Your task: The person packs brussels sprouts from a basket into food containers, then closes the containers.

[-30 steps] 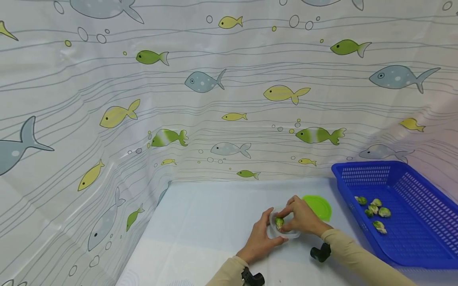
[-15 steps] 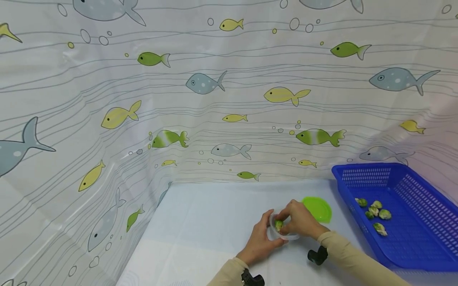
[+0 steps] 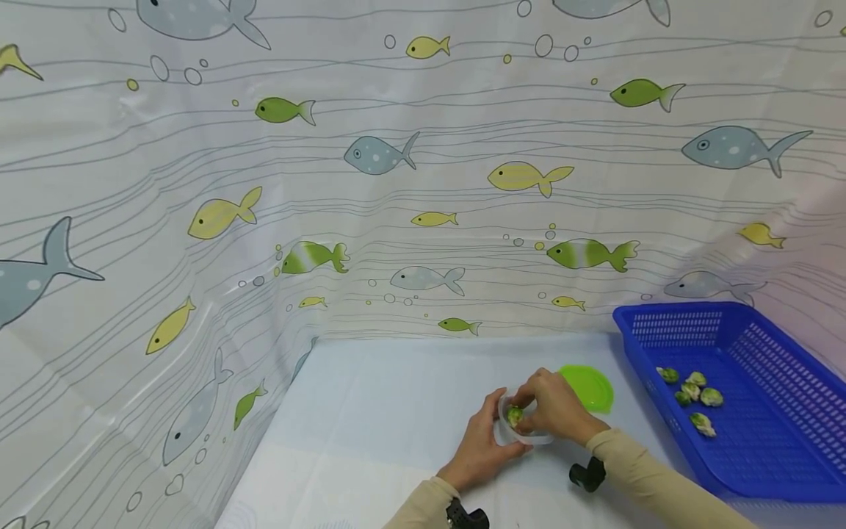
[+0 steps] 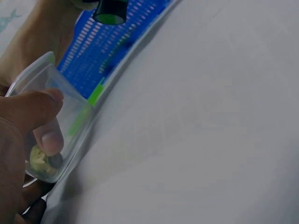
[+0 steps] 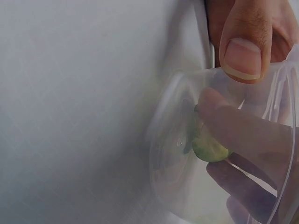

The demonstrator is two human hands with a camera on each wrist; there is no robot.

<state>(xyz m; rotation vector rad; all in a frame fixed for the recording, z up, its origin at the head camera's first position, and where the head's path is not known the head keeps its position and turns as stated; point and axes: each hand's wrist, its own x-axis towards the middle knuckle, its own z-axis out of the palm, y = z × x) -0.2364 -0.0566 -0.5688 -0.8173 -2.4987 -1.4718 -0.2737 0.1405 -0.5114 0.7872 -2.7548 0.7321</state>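
Observation:
A clear plastic tub (image 3: 538, 439) stands on the white table, right of centre. My left hand (image 3: 477, 447) holds it from the left, thumb on the near side and fingers on the far side. My right hand (image 3: 558, 408) reaches in from above and pinches a Brussels sprout (image 3: 515, 417) between thumb and fingers. Through the tub's wall in the right wrist view, the sprout (image 5: 210, 147) sits low, near the bottom. The left wrist view shows the sprout (image 4: 40, 159) beside a fingertip inside the tub. Whether it touches the bottom I cannot tell.
A bright green lid (image 3: 593, 389) lies just behind my right hand. To the right stands a blue perforated basket (image 3: 786, 441) with several more Brussels sprouts (image 3: 711, 397) at its left side. A fish-printed curtain (image 3: 423, 176) hangs behind the white table (image 3: 370, 411).
My right hand has shifted slightly left and its fingers sit a little differently over the tub. The sprout has turned slightly in their pinch. My left hand keeps its hold.

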